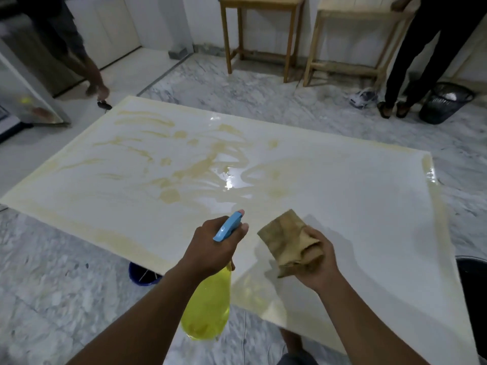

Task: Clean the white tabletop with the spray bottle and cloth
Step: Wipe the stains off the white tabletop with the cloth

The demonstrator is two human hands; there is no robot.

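The white tabletop (342,196) fills the middle of the view, with yellowish smears over its left half and a wet, shiny patch near its centre. My left hand (210,246) grips a yellow spray bottle (208,309) by its neck, held over the near edge. Its blue head points out across the table. My right hand (316,262) holds a crumpled tan cloth (287,238) just above the near part of the surface, to the right of the bottle.
A blue bucket (142,275) sits on the marble floor under the table's near edge. Two wooden stools (261,35) stand at the back. One person stands at the back left, another at the back right beside a black bin (442,104).
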